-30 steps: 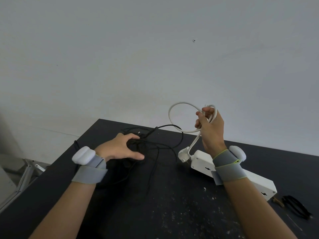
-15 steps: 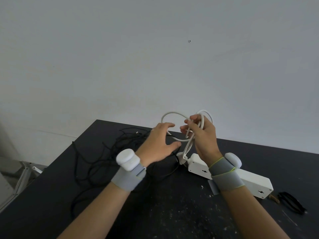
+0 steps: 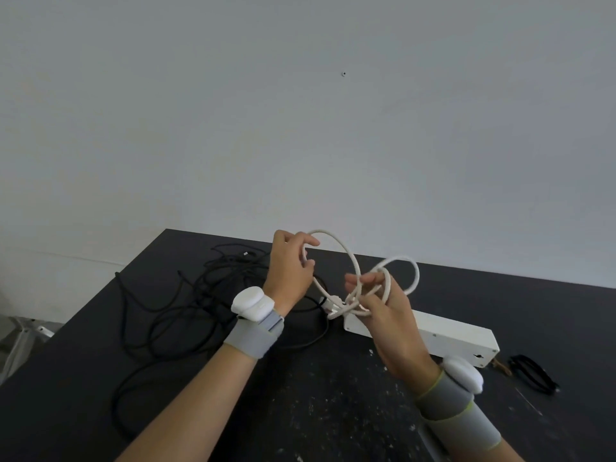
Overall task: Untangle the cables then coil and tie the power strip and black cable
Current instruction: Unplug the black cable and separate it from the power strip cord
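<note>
From the head view, the left hand pinches one loop of the white cord, raised above the table. The right hand closes its fingers around a bunch of the same cord's loops. The power strip lies flat just behind the right hand. The black cable sprawls in a loose tangle on the table, left of and below the left hand.
</note>
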Tool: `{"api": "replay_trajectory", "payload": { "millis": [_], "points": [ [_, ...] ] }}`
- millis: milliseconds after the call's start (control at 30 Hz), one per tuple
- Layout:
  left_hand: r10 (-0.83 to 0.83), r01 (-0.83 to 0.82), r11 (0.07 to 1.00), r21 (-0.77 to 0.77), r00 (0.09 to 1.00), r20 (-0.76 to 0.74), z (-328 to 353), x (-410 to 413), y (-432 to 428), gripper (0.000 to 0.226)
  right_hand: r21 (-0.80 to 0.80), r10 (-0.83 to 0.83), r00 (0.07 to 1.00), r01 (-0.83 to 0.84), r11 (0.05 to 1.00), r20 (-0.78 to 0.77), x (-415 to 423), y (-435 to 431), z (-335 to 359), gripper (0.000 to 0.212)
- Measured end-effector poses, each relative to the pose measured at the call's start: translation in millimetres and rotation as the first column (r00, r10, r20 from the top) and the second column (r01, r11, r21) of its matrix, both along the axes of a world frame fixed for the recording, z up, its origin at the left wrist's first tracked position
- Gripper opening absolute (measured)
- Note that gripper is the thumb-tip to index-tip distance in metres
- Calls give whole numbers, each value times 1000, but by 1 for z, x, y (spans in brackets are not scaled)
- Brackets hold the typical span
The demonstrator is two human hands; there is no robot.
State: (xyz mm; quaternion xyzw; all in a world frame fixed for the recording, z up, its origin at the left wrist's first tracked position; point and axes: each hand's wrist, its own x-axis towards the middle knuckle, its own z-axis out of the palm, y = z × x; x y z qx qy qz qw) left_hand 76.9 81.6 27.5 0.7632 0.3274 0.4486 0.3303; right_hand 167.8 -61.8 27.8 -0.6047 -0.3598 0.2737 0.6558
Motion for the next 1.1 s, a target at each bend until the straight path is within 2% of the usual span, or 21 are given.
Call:
{"api": "replay_trajectory", "payload": {
  "millis": [100, 233, 367, 500, 567, 667, 733, 800, 867, 967, 1100],
  "points": [
    [-8, 5, 1000, 30, 995, 101, 2, -9, -2, 37, -115, -73, 980, 95, 989, 183, 4, -14, -11, 18],
    [-122, 121, 993, 13, 980, 157, 17, -18, -8, 46, -294, -116, 953, 200, 935, 280, 11, -25, -20, 14],
    [-353, 393, 911, -125, 900, 256, 40, -30, -19, 48, -397, -103, 954, 214, 893, 282, 20, -33, -19, 30],
    [-475, 502, 858, -107, 856, 202, 54, -39, -31, 44, -452, -52, 911, 252, 856, 410, 27, -40, -12, 55],
    [-498, 520, 850, -87, 846, 190, 58, -41, -37, 43, -422, -51, 827, 337, 842, 559, 25, -40, -9, 57],
    [-511, 531, 843, -87, 840, 184, 61, -43, -39, 42, -180, -130, 651, 387, 904, 748, 21, -32, 3, 33],
    [-510, 533, 840, -106, 841, 182, 61, -45, -38, 38, -166, -85, 629, 329, 930, 773, 22, -20, 13, 25],
    [-515, 537, 835, -120, 840, 169, 60, -46, -37, 35, -329, 56, 687, 273, 904, 724, 24, -7, 21, 29],
    [-522, 542, 833, -111, 837, 167, 59, -47, -38, 39, -472, 199, 693, 228, 852, 693, 26, 5, 25, 30],
    [-519, 544, 835, -88, 830, 203, 59, -48, -39, 44, -497, 249, 609, 279, 821, 753, 19, 23, 22, 28],
    [-493, 518, 853, -56, 837, 238, 64, -51, -38, 42, -457, 337, 309, 608, 649, 890, 11, 41, 19, 30]
  ]
}}
